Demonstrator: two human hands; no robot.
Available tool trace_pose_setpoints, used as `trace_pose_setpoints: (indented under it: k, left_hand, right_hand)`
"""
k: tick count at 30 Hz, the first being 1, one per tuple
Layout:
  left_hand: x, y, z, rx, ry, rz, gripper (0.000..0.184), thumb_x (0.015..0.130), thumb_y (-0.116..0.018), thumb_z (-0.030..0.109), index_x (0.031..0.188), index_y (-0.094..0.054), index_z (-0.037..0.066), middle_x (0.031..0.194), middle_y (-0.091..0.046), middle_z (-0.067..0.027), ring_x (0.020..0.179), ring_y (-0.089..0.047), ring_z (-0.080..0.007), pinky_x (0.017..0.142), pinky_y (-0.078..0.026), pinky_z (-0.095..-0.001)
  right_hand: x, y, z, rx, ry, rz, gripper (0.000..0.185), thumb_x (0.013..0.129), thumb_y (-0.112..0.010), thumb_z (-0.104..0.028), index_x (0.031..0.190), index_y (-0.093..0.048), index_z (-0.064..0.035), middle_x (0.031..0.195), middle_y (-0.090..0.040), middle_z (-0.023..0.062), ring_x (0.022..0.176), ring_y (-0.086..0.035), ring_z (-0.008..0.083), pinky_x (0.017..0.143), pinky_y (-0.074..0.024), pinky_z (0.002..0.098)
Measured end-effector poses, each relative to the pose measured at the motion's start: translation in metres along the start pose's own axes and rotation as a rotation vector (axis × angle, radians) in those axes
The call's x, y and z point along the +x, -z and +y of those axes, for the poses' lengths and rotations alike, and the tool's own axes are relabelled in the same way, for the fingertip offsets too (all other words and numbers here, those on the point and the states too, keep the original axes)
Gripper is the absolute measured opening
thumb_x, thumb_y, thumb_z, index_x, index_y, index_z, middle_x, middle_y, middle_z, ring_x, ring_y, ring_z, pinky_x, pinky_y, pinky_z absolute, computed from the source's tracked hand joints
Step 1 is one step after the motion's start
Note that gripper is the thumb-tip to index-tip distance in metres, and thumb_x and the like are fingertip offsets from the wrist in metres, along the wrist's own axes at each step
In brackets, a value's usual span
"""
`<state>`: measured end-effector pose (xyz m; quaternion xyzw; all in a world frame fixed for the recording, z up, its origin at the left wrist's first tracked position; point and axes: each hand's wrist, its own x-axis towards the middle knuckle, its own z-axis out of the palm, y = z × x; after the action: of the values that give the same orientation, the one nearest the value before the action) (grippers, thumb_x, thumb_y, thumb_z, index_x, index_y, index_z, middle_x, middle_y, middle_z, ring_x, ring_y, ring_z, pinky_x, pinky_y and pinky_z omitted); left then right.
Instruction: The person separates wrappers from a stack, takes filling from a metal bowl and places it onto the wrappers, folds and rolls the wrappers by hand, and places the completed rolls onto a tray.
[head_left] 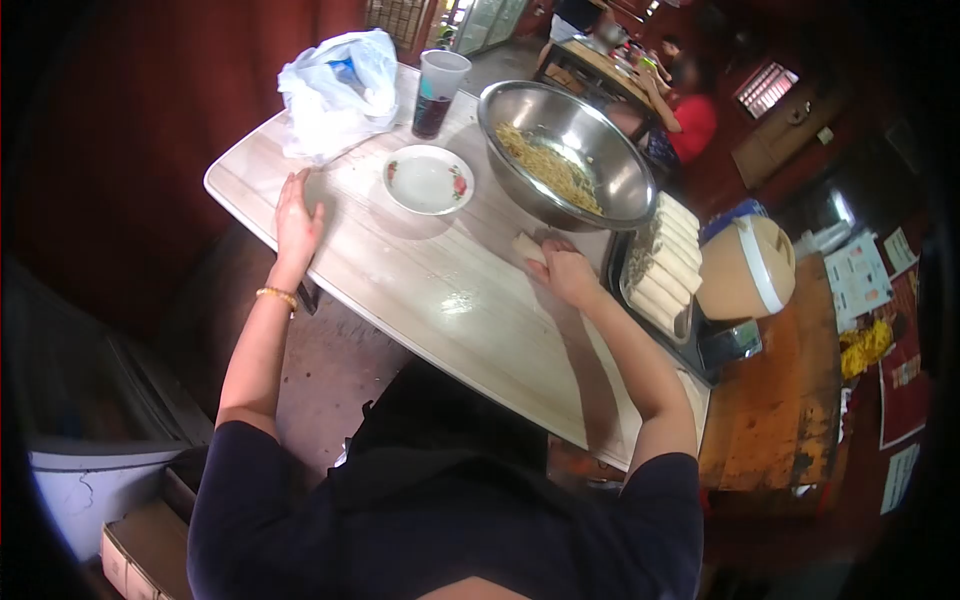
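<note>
We look out from the head, forward and down over our own shirt [450, 520] at the table [400, 270], which lies near; our single wide view is tilted, its corners dark.

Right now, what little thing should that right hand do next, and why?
Perhaps carry the pale spring roll to the black tray: the right hand already has its fingers around it, and similar rolls are piled there.

Deep red wall [130, 120] filling the upper left, grey floor [325, 400] left of centre, worn wooden tabletop [775, 400] at right, and bright light catching a barred window [768, 90], upper right!
</note>
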<state>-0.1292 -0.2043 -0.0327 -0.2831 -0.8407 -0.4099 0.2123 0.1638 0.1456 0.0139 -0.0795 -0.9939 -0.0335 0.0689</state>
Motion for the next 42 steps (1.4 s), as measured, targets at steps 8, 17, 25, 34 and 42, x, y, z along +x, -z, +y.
trace_pose_setpoints:
  k: [8, 17, 25, 34, 42]
  left_hand:
    - [0.001, -0.015, -0.021, -0.027, 0.165, 0.082, 0.067, 0.084, -0.064, 0.014, 0.143, -0.035, 0.001, 0.142, -0.045, -0.0219, 0.142, -0.030, -0.0343, 0.118, -0.017, -0.0503]
    - [0.000, -0.006, -0.019, -0.184, 0.278, 0.216, 0.062, 0.083, -0.061, 0.012, 0.140, -0.039, 0.000, 0.143, -0.043, -0.0229, 0.144, -0.025, -0.0350, 0.119, -0.012, -0.0508]
    - [-0.003, -0.006, -0.019, -0.208, 0.252, 0.231, 0.060, 0.084, -0.060, 0.012, 0.140, -0.041, 0.004, 0.142, -0.045, -0.0223, 0.144, -0.026, -0.0349, 0.118, -0.011, -0.0519]
    - [-0.004, 0.000, -0.021, -0.280, 0.233, 0.242, 0.054, 0.083, -0.059, 0.012, 0.135, -0.046, 0.004, 0.139, -0.049, -0.0196, 0.140, -0.034, -0.0352, 0.117, -0.012, -0.0525]
    - [-0.019, 0.011, 0.031, 0.186, -0.280, 0.062, 0.046, 0.081, -0.059, 0.006, 0.127, -0.054, 0.005, 0.141, -0.049, -0.0108, 0.143, -0.030, -0.0314, 0.117, -0.010, -0.0581]
  right_hand:
    - [0.090, 0.052, -0.107, 0.264, 0.147, 0.307, 0.038, 0.095, -0.057, -0.036, 0.090, -0.051, 0.0010, 0.085, -0.061, 0.0230, 0.084, -0.060, 0.0422, 0.072, -0.0471, 0.0510]
    - [0.179, 0.026, -0.118, 0.012, 0.056, 0.276, 0.038, 0.093, -0.059, -0.038, 0.093, -0.054, -0.0004, 0.089, -0.064, 0.0194, 0.086, -0.063, 0.0355, 0.075, -0.0518, 0.0455]
    - [0.188, 0.001, -0.114, -0.040, 0.106, 0.284, 0.035, 0.089, -0.062, -0.036, 0.095, -0.055, -0.0012, 0.091, -0.064, 0.0188, 0.089, -0.063, 0.0350, 0.078, -0.0509, 0.0450]
    - [0.165, 0.031, -0.121, -0.102, 0.079, 0.361, 0.033, 0.089, -0.063, -0.034, 0.089, -0.055, -0.0020, 0.086, -0.063, 0.0166, 0.085, -0.063, 0.0328, 0.075, -0.0508, 0.0435]
    - [0.032, 0.045, -0.078, -0.132, 0.233, 0.490, 0.027, 0.084, -0.067, -0.028, 0.085, -0.051, -0.0061, 0.080, -0.052, 0.0110, 0.078, -0.054, 0.0282, 0.068, -0.0447, 0.0395]
